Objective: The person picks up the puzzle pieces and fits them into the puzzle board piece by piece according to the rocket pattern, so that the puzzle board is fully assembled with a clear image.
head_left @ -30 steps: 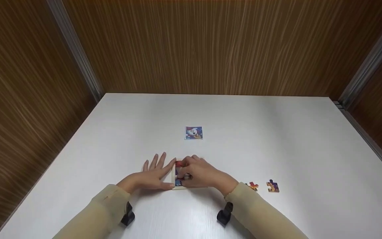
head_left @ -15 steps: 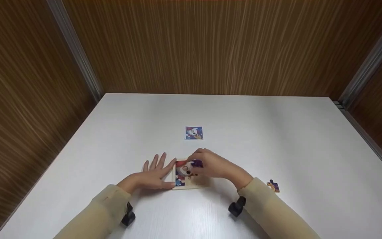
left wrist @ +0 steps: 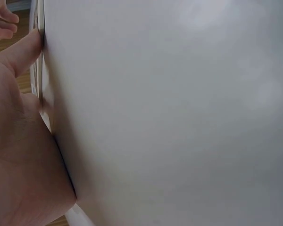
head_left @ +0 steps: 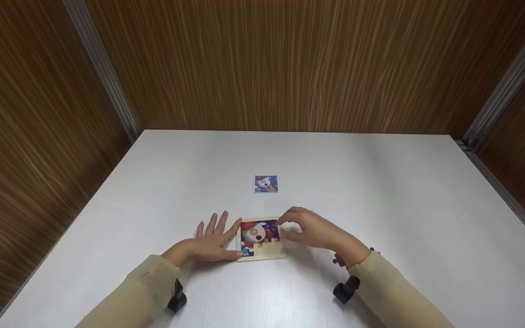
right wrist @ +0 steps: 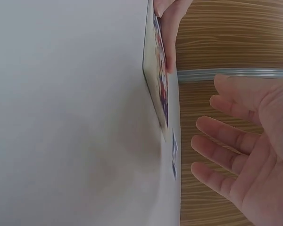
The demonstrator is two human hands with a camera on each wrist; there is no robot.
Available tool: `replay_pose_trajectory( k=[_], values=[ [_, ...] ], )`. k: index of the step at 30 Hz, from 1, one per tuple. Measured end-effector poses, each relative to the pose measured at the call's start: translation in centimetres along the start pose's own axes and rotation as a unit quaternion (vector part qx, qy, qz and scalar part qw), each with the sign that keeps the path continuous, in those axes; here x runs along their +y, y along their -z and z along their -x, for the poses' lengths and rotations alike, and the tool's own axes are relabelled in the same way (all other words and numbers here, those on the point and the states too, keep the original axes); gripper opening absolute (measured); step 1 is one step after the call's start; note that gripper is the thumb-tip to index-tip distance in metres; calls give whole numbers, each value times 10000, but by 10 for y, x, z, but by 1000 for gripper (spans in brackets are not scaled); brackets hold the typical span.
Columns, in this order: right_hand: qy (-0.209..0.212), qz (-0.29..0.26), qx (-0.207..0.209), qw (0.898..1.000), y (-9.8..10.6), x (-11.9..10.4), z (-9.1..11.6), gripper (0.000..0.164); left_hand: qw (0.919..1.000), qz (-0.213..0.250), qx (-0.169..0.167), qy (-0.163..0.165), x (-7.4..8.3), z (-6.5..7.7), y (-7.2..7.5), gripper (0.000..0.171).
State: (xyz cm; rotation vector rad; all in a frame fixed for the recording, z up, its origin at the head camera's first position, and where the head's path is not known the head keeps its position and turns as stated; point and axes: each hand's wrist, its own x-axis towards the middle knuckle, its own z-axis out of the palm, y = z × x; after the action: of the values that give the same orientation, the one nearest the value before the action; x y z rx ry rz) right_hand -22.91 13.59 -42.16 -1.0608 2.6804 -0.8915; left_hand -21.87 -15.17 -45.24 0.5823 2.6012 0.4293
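Observation:
A small jigsaw puzzle in a pale wooden frame (head_left: 261, 258) lies on the white table. Its picture shows a white face with red and purple around it, and bare wood shows at its lower right. My left hand (head_left: 208, 243) lies with fingers spread at the frame's left side, thumb and index finger touching its edge. My right hand (head_left: 310, 229) hovers at the frame's right edge, fingers loosely bent. Nothing sits between its fingers in the right wrist view, where the puzzle (right wrist: 161, 77) appears edge-on. One purple puzzle piece (head_left: 339, 259) lies by the right wrist, partly hidden.
Beyond the frame lies a small square picture card (head_left: 266, 184) with a similar image. Another puzzle piece (head_left: 374, 249) is mostly covered by the right sleeve. Wood-patterned panels (head_left: 290, 64) stand behind the table and at both sides.
My right hand has drawn back rightward from over the puzzle to its right edge, uncovering more of the picture. The upper right now shows purple pieces in place. The left hand stays put.

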Motion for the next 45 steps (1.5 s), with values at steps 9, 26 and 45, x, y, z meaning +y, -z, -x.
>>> replay_pose_trajectory(
  k=[9, 26, 45],
  values=[
    [79, 67, 182, 9998, 9, 12, 18, 25, 10000, -32, 4, 21, 0, -1, 1, 90],
    [-190, -170, 354, 9990, 31, 34, 60, 28, 9997, 170, -6, -155, -2, -1, 3, 97],
    [-580, -200, 160, 9980, 37, 62, 102, 37, 10000, -25, 92, 21, -1, -2, -3, 91]
  ],
)
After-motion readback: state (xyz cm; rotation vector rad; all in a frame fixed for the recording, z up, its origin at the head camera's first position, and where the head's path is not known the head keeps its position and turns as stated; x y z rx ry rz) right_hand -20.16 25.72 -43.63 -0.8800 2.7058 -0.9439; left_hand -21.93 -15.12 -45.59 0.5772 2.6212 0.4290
